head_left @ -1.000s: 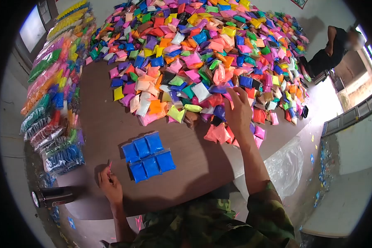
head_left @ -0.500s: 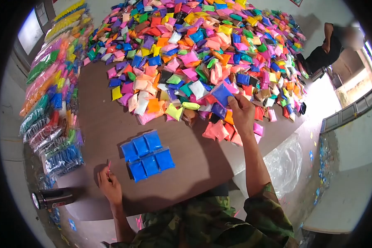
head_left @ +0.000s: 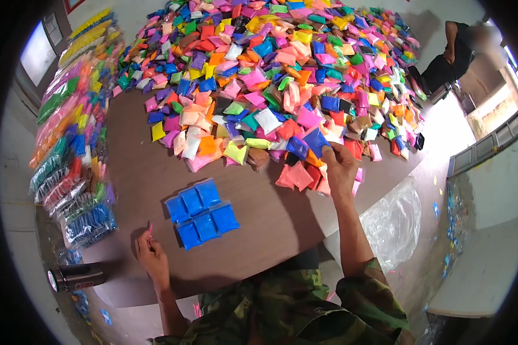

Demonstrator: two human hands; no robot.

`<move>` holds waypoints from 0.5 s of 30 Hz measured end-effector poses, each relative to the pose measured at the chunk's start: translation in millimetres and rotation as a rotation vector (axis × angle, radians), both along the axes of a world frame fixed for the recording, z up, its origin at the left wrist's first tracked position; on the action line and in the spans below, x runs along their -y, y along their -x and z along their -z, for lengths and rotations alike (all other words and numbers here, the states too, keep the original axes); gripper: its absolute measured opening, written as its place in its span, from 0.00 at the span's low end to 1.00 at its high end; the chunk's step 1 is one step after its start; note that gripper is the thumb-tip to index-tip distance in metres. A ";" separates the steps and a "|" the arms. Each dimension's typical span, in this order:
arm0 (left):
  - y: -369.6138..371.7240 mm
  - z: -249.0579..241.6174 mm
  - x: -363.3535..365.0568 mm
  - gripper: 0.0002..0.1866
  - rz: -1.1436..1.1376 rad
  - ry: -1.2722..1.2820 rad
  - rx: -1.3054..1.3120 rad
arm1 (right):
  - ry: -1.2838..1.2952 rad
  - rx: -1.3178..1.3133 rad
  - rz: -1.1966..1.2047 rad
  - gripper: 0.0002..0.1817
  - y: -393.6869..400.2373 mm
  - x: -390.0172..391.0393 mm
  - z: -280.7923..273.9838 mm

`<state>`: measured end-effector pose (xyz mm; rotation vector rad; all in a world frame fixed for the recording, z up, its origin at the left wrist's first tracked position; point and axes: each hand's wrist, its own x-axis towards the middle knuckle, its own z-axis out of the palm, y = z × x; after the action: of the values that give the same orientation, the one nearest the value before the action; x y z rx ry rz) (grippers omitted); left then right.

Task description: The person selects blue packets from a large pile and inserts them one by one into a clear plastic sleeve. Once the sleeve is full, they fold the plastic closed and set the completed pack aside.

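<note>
My right hand (head_left: 341, 164) pinches a blue packet (head_left: 316, 142) by its corner at the front right edge of a heap of many-coloured packets (head_left: 259, 75). Several bright blue packets (head_left: 206, 225) lie side by side in two touching rows on the brown table (head_left: 259, 213). To the left of these rows, my left hand (head_left: 152, 253) rests at the table with its fingers closed around a thin pink strip (head_left: 150, 231). Salmon and red packets (head_left: 296, 175) lie just left of my right hand.
Rows of bagged packets (head_left: 75, 144) line the table's left side. A dark metal flask (head_left: 77, 277) lies near the front left corner. Clear plastic (head_left: 394, 221) hangs beyond the right edge. A person in dark clothes (head_left: 449, 63) is at the back right.
My right hand has moved slightly down with the blue packet, which now lies lower against the heap's edge. The view has shifted a little. My left hand keeps its grip on the strip.
</note>
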<state>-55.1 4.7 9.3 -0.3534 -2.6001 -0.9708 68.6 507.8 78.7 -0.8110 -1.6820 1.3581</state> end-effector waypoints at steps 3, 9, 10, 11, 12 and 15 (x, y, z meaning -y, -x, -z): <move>0.7 1.2 1.5 0.14 0.008 0.017 -0.015 | 0.060 0.031 0.022 0.15 -9.0 3.1 -7.9; 2.1 0.2 0.3 0.13 0.012 0.040 -0.032 | 0.127 0.038 -0.006 0.16 -15.0 12.5 -4.5; 2.0 0.7 0.2 0.13 0.006 0.041 -0.027 | 0.112 0.056 -0.020 0.17 -10.3 9.0 -2.6; 1.4 0.6 0.3 0.13 0.008 0.041 -0.037 | 0.098 0.074 -0.034 0.18 -5.8 3.9 0.2; 0.8 0.3 0.3 0.13 0.011 0.040 -0.047 | 0.024 0.201 -0.090 0.19 -2.2 -3.7 -0.6; 3.8 4.7 1.8 0.12 0.012 0.045 -0.073 | -0.517 0.224 0.003 0.20 1.2 -3.7 -1.3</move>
<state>-58.9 2.9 4.5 -0.4082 -2.5603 -0.8876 67.4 511.5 80.0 -0.6741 -2.0804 0.7869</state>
